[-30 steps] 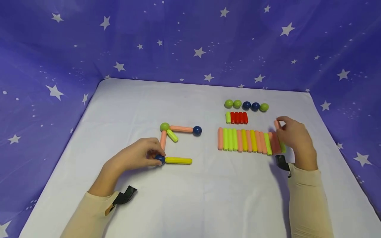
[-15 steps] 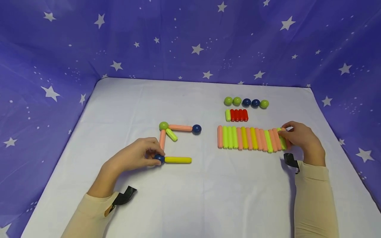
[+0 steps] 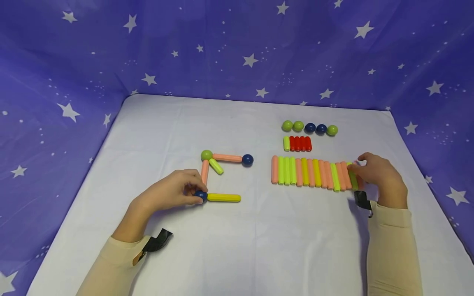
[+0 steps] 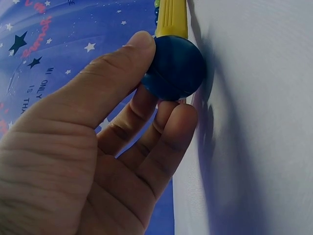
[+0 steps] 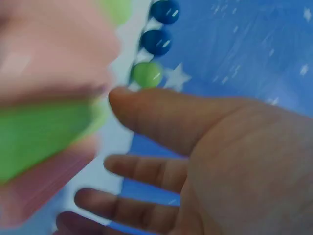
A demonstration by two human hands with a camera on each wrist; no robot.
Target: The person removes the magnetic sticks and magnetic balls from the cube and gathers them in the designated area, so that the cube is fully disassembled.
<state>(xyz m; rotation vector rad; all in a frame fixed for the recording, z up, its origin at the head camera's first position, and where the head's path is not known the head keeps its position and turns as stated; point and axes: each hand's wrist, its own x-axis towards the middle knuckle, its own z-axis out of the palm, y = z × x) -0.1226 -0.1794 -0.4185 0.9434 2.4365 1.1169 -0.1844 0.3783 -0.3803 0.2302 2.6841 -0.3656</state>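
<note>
In the head view, my left hand (image 3: 179,189) pinches a dark blue ball (image 3: 201,196) between thumb and fingers. The left wrist view shows this ball (image 4: 178,68) against a yellow stick (image 4: 172,19). A pink stick (image 3: 205,172) runs from the ball to a green ball (image 3: 206,155), which also joins a short lime stick (image 3: 216,166) and another pink stick (image 3: 227,158) ending in a blue ball (image 3: 247,160). My right hand (image 3: 379,170) is at the right end of a row of sticks (image 3: 311,172), fingers extended, beside a lime stick (image 5: 44,137) and a pink stick (image 5: 49,186).
Behind the stick row lie short red sticks (image 3: 300,144) with one short lime stick (image 3: 286,143). Farther back is a line of green and blue balls (image 3: 310,128). A starry purple cloth (image 3: 222,74) borders the white table (image 3: 237,250).
My right hand has moved right and lowered the pink stick it held onto the right end of the row; its fingers now lie extended there. My left hand stays on the blue ball.
</note>
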